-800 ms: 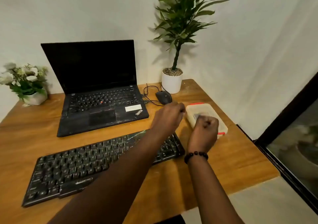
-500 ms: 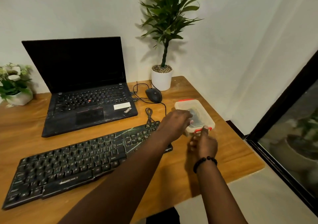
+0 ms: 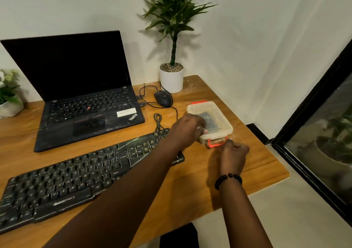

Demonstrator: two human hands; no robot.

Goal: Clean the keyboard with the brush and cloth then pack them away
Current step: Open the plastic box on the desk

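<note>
A clear plastic container (image 3: 219,114) with red clips sits lidded on the desk's right side, with something dark showing through its lid. My left hand (image 3: 187,128) reaches across the keyboard's right end and grips the container's near-left edge, fingers curled over the lid. My right hand (image 3: 233,153), with a bead bracelet on the wrist, is just in front of the box, its curled fingertips on the near red clip (image 3: 216,143). The black keyboard (image 3: 76,175) lies slantwise in front of me. Brush and cloth cannot be made out separately.
An open black laptop (image 3: 85,114) stands behind the keyboard. A wired mouse (image 3: 162,98) and a coiled cable (image 3: 158,120) lie between laptop and container. A potted plant (image 3: 171,76) stands at the back, a flower pot (image 3: 9,103) at far left. The desk's right edge (image 3: 266,141) is close to the container.
My right hand came off the lid and dropped to the near red clip. My left hand moved to the container's left edge. The view turned to the right.
</note>
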